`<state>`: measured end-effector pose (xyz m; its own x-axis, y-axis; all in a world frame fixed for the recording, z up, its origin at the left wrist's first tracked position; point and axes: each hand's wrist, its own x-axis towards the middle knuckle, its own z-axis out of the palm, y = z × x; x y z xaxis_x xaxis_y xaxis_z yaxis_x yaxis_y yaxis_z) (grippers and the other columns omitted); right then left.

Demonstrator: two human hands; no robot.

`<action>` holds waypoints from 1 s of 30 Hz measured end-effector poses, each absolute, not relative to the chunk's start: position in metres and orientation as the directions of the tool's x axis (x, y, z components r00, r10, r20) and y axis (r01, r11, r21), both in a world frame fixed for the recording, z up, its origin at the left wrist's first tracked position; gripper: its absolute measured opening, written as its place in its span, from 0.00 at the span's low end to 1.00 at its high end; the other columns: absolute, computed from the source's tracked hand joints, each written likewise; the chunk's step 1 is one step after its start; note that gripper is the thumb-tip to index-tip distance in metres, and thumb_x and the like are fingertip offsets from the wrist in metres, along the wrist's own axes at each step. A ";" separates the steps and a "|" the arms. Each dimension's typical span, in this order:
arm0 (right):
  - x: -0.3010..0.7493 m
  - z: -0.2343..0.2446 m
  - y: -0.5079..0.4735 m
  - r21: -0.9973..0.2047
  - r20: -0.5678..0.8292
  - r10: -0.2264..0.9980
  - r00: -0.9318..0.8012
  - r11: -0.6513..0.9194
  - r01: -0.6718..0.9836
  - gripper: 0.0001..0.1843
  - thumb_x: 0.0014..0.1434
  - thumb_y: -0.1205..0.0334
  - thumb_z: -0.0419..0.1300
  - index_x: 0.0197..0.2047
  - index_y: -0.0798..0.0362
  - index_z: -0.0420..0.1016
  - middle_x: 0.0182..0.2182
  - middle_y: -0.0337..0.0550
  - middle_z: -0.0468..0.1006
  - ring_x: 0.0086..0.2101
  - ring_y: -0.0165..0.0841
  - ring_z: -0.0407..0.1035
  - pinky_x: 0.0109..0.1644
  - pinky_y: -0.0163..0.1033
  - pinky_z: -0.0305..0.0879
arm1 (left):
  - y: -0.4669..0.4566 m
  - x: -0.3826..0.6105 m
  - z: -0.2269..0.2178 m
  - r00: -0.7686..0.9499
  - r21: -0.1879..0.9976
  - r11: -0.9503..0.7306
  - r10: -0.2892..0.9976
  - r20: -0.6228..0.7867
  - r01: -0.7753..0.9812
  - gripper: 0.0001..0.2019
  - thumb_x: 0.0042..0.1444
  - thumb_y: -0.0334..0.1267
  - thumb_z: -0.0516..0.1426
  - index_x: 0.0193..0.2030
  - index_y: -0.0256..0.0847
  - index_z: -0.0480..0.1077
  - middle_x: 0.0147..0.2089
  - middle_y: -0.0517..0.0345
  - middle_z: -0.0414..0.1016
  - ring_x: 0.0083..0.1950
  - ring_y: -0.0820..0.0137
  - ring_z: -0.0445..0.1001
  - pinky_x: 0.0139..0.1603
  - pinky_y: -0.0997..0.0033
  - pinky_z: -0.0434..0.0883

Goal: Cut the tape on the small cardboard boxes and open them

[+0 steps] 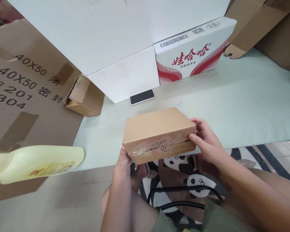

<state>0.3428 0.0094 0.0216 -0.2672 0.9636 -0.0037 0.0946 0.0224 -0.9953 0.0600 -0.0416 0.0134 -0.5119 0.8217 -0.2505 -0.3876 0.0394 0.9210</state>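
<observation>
A small brown cardboard box [159,125] is held between my two hands, over the front edge of the pale green table. Its near side has a torn, ragged seam with bits of tape on it. My left hand [123,157] grips the box's left end, its fingers mostly hidden behind and under the cardboard. At the right end, my right hand [204,137] has the thumb on the near side and fingers around the far corner. Beyond the box, a phone [142,97] with a dark screen lies on the table [234,103].
A white box [128,71] and a red-and-white water carton [190,59] stand at the back. Left are a large printed carton [26,83], a small open box [87,96] and a pale yellow bottle [45,161]. Another cardboard box [256,25] sits at the far right.
</observation>
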 end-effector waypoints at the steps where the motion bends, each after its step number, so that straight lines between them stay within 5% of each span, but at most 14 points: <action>1: 0.343 0.022 0.009 -0.995 -0.003 0.964 -0.267 0.023 0.093 0.20 0.61 0.52 0.56 0.55 0.43 0.60 0.45 0.44 0.68 0.39 0.37 0.67 0.42 0.45 0.69 | -0.043 0.059 0.011 -0.504 0.914 0.016 0.830 -0.238 -0.405 0.32 0.23 0.64 0.70 0.32 0.42 0.79 0.29 0.55 0.82 0.32 0.58 0.80 0.34 0.61 0.79; 14: 0.343 0.022 0.010 -0.995 -0.021 0.964 -0.266 0.007 0.101 0.20 0.60 0.52 0.56 0.55 0.43 0.59 0.45 0.44 0.68 0.39 0.37 0.67 0.43 0.46 0.68 | -0.043 0.058 0.007 -0.479 0.923 0.023 0.850 -0.220 -0.383 0.35 0.28 0.67 0.68 0.38 0.42 0.80 0.32 0.53 0.82 0.40 0.51 0.82 0.41 0.55 0.79; 30: 0.343 0.019 0.010 -0.994 -0.018 0.963 -0.269 0.011 0.106 0.20 0.61 0.52 0.56 0.55 0.42 0.59 0.46 0.43 0.69 0.40 0.37 0.67 0.42 0.46 0.68 | -0.041 0.059 0.010 -0.503 0.919 0.022 0.832 -0.236 -0.394 0.33 0.24 0.66 0.69 0.33 0.43 0.79 0.30 0.55 0.82 0.35 0.55 0.81 0.37 0.59 0.79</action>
<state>0.3431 0.0098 0.0194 -0.2686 0.9631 -0.0182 0.1060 0.0107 -0.9943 0.0595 -0.0412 0.0102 -0.5026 0.8318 -0.2357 -0.3940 0.0223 0.9189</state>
